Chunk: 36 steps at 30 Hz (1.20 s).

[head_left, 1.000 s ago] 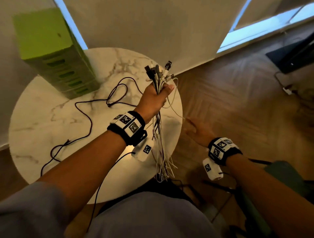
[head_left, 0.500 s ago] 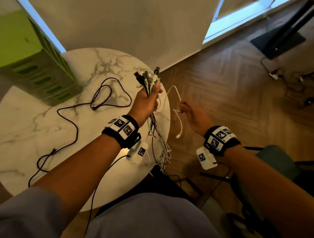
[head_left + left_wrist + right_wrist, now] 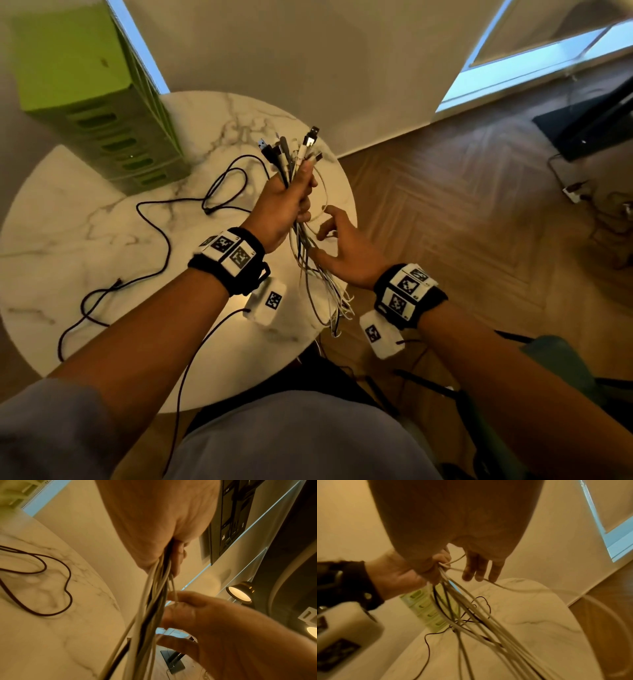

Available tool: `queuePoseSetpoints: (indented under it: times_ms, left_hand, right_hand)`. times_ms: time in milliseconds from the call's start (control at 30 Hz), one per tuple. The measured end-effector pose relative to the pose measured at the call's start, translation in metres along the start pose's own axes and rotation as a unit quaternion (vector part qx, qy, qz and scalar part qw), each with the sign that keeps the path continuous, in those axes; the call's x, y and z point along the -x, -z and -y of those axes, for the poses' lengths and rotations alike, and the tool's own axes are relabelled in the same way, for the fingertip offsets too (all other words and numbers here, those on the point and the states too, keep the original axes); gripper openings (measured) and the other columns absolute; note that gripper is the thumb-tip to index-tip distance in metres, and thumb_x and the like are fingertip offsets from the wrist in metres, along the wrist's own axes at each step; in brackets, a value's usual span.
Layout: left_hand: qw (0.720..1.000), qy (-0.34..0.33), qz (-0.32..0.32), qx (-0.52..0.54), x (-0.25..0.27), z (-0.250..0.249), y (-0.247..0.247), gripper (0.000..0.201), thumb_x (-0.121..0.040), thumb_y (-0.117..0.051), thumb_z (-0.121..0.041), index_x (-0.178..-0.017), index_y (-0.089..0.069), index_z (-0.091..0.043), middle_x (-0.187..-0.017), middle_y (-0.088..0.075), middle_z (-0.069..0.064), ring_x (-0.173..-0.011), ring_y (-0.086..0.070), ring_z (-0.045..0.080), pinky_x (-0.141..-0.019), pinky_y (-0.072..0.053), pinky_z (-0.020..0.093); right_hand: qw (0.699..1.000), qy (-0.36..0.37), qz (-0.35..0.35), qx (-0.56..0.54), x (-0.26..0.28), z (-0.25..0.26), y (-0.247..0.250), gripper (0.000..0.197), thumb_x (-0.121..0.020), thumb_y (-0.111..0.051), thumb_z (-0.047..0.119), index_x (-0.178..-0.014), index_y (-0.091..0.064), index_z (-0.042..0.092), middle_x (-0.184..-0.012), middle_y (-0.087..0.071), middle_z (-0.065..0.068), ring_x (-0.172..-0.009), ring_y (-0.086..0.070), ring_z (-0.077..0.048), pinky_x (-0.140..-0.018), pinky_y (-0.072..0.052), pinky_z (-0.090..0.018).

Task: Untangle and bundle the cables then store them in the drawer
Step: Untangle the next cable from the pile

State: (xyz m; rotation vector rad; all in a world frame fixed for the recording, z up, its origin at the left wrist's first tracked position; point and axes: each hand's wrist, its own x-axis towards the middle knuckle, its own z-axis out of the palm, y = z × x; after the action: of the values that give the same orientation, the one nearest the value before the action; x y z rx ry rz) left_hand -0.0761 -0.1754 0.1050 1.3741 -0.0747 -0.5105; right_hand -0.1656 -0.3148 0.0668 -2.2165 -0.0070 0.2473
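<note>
On the far left of the marble table (image 3: 68, 240) stands the green drawer unit (image 3: 102, 113); one black cable (image 3: 154, 219) lies loose. Left hand (image 3: 284, 202) clenches the cable bunch (image 3: 308, 260) upright; right hand (image 3: 346, 250), fingers spread, touches its strands. Combing could snag a thin white strand and retangle it.

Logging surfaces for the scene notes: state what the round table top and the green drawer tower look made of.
Round table top: looks like polished marble or a marble-look slab, white with grey veining and soft sheen. Green drawer tower: likely matte moulded plastic, uniform lime colour with moulded slot handles.
</note>
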Motion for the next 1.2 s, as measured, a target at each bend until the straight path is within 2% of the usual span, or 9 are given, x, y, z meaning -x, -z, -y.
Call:
queuePoseSetpoints:
  times_ms: [100,300,500,600,700,867,967,1100,1200]
  left_hand:
    - [0.998,-0.023,-0.053,-0.005,-0.004,0.004,0.010,0.035,-0.105,-0.049,-0.041,-0.083,-0.053,-0.014,-0.058,-0.033,-0.005,-0.050,-0.033,0.010,-0.052,-0.039,0.025]
    - [0.991,-0.027,-0.112,-0.067,-0.013,0.007,0.022,0.040,-0.103,-0.050,-0.044,-0.087,-0.062,-0.010,-0.066,-0.055,0.002,-0.058,-0.059,0.014,-0.062,-0.057,0.028]
    - [0.986,0.001,-0.145,-0.078,-0.020,0.007,0.037,0.045,-0.103,-0.048,-0.048,-0.080,-0.056,-0.010,-0.058,-0.044,-0.001,-0.045,-0.038,0.009,-0.044,-0.035,0.022]
    - [0.992,0.002,-0.125,-0.036,-0.018,0.004,0.045,0.043,-0.105,-0.047,-0.044,-0.078,-0.054,-0.012,-0.058,-0.039,-0.001,-0.046,-0.033,0.009,-0.044,-0.031,0.021]
    - [0.996,0.002,-0.092,-0.022,-0.013,0.000,0.046,0.043,-0.104,-0.048,-0.044,-0.077,-0.055,-0.012,-0.058,-0.039,-0.002,-0.048,-0.032,0.010,-0.046,-0.031,0.022]
    - [0.999,0.006,-0.037,-0.019,-0.002,-0.009,0.034,0.043,-0.104,-0.048,-0.047,-0.079,-0.056,-0.013,-0.056,-0.041,-0.004,-0.052,-0.038,0.013,-0.059,-0.042,0.028]
    - [0.991,-0.026,0.013,-0.133,0.010,-0.017,0.028,0.043,-0.105,-0.042,-0.048,-0.082,-0.060,-0.016,-0.059,-0.046,-0.007,-0.058,-0.044,0.009,-0.067,-0.044,0.023]
    - [0.984,-0.044,0.059,-0.163,0.029,-0.033,0.044,0.031,-0.108,-0.043,-0.034,-0.097,-0.064,-0.013,-0.071,-0.049,-0.004,-0.056,-0.050,0.005,-0.049,-0.042,0.017]
    - [0.987,-0.051,0.043,-0.143,0.040,-0.041,0.072,0.020,-0.103,-0.055,-0.034,-0.091,-0.070,-0.025,-0.074,-0.058,-0.005,-0.072,-0.056,0.009,-0.071,-0.046,0.027]
  right_hand:
    - [0.997,0.012,-0.069,-0.013,-0.004,0.016,0.004,0.044,-0.100,-0.055,0.032,-0.135,-0.039,0.011,-0.083,-0.049,0.009,-0.073,-0.050,-0.003,-0.069,-0.043,-0.021]
    - [0.993,0.074,-0.086,0.026,-0.011,0.026,0.024,0.019,-0.106,-0.042,0.024,-0.100,-0.049,0.007,-0.074,-0.047,0.011,-0.063,-0.042,-0.005,-0.057,-0.035,-0.016]
    - [0.996,-0.039,-0.080,-0.003,-0.010,-0.025,0.041,0.019,-0.106,-0.039,0.030,-0.095,-0.046,0.016,-0.077,-0.051,0.006,-0.068,-0.049,-0.012,-0.068,-0.045,-0.044]
    - [0.971,-0.138,0.103,0.165,0.014,-0.052,0.041,0.020,-0.105,-0.044,0.022,-0.102,-0.059,0.009,-0.092,-0.060,-0.007,-0.090,-0.060,-0.026,-0.074,-0.037,-0.033]
    - [0.936,-0.209,0.192,0.209,0.028,-0.069,0.034,0.044,-0.099,-0.058,0.023,-0.137,-0.048,0.006,-0.136,-0.054,-0.015,-0.124,-0.052,-0.029,-0.090,-0.038,-0.025]
    - [0.984,-0.051,0.156,0.065,-0.005,-0.013,0.023,0.070,-0.091,-0.069,0.027,-0.150,-0.032,0.015,-0.154,-0.038,-0.004,-0.141,-0.036,-0.016,-0.110,-0.028,-0.023]
    - [0.990,-0.001,0.143,-0.020,-0.029,0.042,0.006,0.065,-0.091,-0.067,0.035,-0.145,-0.036,0.018,-0.145,-0.049,0.002,-0.133,-0.047,-0.012,-0.110,-0.037,-0.029]
    - [0.993,0.033,0.073,-0.083,-0.037,0.079,-0.021,0.012,-0.102,-0.045,0.017,-0.106,-0.056,0.020,-0.099,-0.066,0.003,-0.095,-0.064,-0.015,-0.092,-0.050,-0.035]
    - [0.987,0.066,0.067,-0.131,-0.029,0.099,-0.033,0.013,-0.105,-0.040,0.014,-0.104,-0.049,0.022,-0.084,-0.055,0.010,-0.071,-0.055,0.000,-0.074,-0.046,-0.027]
